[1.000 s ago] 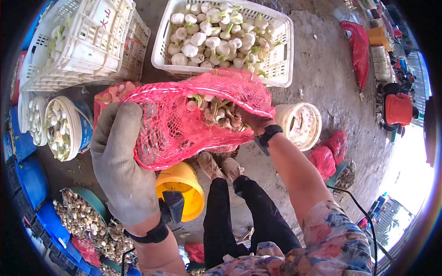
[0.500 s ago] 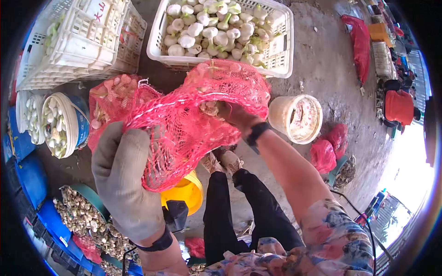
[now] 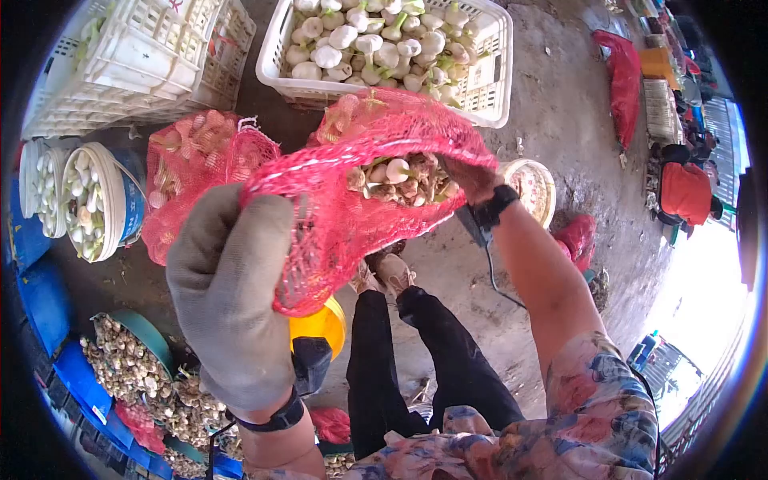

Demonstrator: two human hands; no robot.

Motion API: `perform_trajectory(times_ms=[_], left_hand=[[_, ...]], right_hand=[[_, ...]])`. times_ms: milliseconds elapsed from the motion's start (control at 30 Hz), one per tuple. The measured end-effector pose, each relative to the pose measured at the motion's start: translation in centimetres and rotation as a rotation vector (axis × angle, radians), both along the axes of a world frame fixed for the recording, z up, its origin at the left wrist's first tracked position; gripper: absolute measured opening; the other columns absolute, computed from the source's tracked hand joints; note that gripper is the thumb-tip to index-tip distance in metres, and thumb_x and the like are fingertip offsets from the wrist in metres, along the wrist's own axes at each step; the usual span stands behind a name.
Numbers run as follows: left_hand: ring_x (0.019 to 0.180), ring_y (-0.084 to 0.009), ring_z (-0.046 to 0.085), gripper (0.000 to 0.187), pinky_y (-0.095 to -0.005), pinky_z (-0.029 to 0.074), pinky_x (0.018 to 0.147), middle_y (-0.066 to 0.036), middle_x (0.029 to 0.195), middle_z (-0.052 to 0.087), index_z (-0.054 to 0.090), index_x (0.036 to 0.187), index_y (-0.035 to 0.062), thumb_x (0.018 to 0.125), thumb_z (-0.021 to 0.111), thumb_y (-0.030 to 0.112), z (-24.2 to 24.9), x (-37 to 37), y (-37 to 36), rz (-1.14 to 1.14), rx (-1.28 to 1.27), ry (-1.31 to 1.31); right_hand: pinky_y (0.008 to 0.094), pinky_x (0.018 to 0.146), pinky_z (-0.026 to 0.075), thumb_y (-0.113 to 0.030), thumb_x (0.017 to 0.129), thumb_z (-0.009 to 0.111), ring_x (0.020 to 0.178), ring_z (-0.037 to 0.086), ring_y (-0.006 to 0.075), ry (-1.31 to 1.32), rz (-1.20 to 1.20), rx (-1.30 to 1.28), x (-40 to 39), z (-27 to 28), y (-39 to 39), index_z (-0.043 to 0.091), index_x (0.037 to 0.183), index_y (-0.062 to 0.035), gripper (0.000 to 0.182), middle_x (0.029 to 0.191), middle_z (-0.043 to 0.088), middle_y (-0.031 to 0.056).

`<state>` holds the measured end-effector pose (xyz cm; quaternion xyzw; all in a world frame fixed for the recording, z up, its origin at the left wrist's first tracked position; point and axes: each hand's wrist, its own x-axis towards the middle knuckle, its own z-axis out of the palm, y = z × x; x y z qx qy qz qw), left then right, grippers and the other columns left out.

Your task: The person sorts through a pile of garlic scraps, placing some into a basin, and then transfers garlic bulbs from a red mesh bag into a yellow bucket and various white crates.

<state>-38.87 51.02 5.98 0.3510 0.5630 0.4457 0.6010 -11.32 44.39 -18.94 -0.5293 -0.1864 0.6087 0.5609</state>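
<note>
A red mesh bag [image 3: 324, 212] hangs in front of me with its mouth spread. Garlic bulbs [image 3: 398, 170] with brown, dry-looking pieces show inside. Wearing a grey glove, my left hand [image 3: 232, 296] is closed on the bag's near left rim. My right hand [image 3: 472, 178] reaches into the mouth at the right side, against the mesh; its fingers are hidden by the bag and in shadow. A second red mesh bag [image 3: 192, 156], filled with garlic, stands beside the held one on the left.
Beyond the bag sits a white crate [image 3: 486, 100] of trimmed garlic. Stacked white crates [image 3: 152, 60] and a white bucket [image 3: 116, 204] are at the left. A yellow bucket [image 3: 330, 324] is by my legs, a pale bucket [image 3: 546, 188] at right. A person in red [image 3: 686, 190] is farther right.
My right hand has moved right, from the bag's middle to its right side. The mouth is wider, and the garlic inside now shows. My left hand keeps its grip.
</note>
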Motion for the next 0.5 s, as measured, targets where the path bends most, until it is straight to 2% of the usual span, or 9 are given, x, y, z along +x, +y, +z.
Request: perform_trajectory(times_ms=[33,67,167,200,300,367,433,467,500], left_hand=[[0.064,-0.0022,0.053,0.005,-0.0185,0.042,0.058,0.002,0.074,0.062,0.065,0.088,0.0011,0.084,0.065,0.005,-0.1,0.0,-0.1,0.002,-0.003,-0.004],[0.063,-0.0017,0.052,0.005,-0.0180,0.041,0.057,0.003,0.073,0.061,0.064,0.087,0.0015,0.084,0.065,0.005,-0.3,-0.1,-0.2,-0.050,-0.039,-0.020],[0.062,-0.0006,0.049,0.002,-0.0168,0.037,0.055,0.004,0.072,0.059,0.064,0.084,0.0027,0.084,0.065,0.005,-0.4,0.2,-0.4,-0.071,-0.107,-0.101],[0.061,-0.0002,0.049,0.003,-0.0168,0.037,0.054,0.004,0.071,0.059,0.064,0.083,0.0030,0.084,0.065,0.005,-0.7,0.1,-0.4,-0.086,-0.113,-0.075],[0.059,0.0004,0.047,0.005,-0.0171,0.035,0.052,0.005,0.070,0.059,0.064,0.081,0.0035,0.085,0.065,0.006,-0.8,-0.3,-0.4,-0.118,-0.136,-0.035],[0.058,0.0006,0.047,0.005,-0.0173,0.035,0.052,0.005,0.070,0.059,0.064,0.081,0.0037,0.085,0.065,0.007,-0.8,-0.5,-0.4,-0.128,-0.155,-0.020],[0.059,0.0004,0.049,0.006,-0.0174,0.037,0.052,0.005,0.070,0.060,0.065,0.082,0.0039,0.086,0.064,0.009,-0.8,-0.4,-0.5,-0.121,-0.161,-0.048],[0.059,0.0004,0.049,0.006,-0.0174,0.037,0.052,0.005,0.070,0.060,0.065,0.082,0.0039,0.086,0.064,0.009,-0.9,-0.2,-0.6,-0.119,-0.160,-0.048],[0.059,0.0000,0.050,0.006,-0.0173,0.038,0.053,0.004,0.070,0.060,0.065,0.084,0.0038,0.086,0.064,0.009,-0.9,0.0,-0.7,-0.076,-0.157,-0.045]], right_hand=[[0.0351,0.089,0.047,-0.026,0.088,0.061,0.108,0.058,0.0239,-0.409,0.182,0.016,1.1,-1.4,0.1,0.056,0.118,-0.0040,0.038,0.116,0.062,0.0108],[0.0351,0.090,0.046,-0.026,0.087,0.061,0.107,0.058,0.0261,-1.067,0.421,0.143,0.4,2.4,2.0,0.056,0.118,-0.0045,0.038,0.115,0.062,0.0120],[0.0375,0.092,0.044,-0.027,0.089,0.057,0.107,0.057,0.0309,-1.175,0.552,0.024,1.7,-3.2,2.4,0.057,0.117,-0.0051,0.035,0.115,0.061,0.0154],[0.0390,0.092,0.044,-0.023,0.088,0.054,0.107,0.057,0.0322,-1.333,0.559,0.048,0.9,-2.5,2.3,0.057,0.115,-0.0049,0.033,0.112,0.062,0.0163],[0.0404,0.086,0.046,-0.025,0.090,0.053,0.102,0.059,0.0305,-1.484,0.678,0.040,-1.5,-0.2,1.0,0.058,0.112,-0.0075,0.029,0.105,0.064,0.0156],[0.0417,0.086,0.046,-0.022,0.087,0.057,0.106,0.058,0.0296,-1.414,0.784,-0.077,-3.9,1.4,0.2,0.059,0.113,-0.0108,0.028,0.108,0.062,0.0116],[0.0443,0.087,0.047,-0.018,0.081,0.062,0.112,0.054,0.0296,-1.564,0.816,0.266,-5.2,1.8,-0.7,0.059,0.114,-0.0146,0.033,0.115,0.057,0.0085],[0.0463,0.090,0.046,-0.015,0.076,0.066,0.118,0.048,0.0321,-1.642,0.907,0.321,-5.2,0.6,-1.1,0.059,0.115,-0.0159,0.040,0.120,0.052,0.0081],[0.0463,0.090,0.046,-0.015,0.076,0.066,0.118,0.048,0.0321,-1.641,0.907,0.326,-5.3,-1.4,-1.3,0.059,0.115,-0.0159,0.040,0.120,0.052,0.0081]])
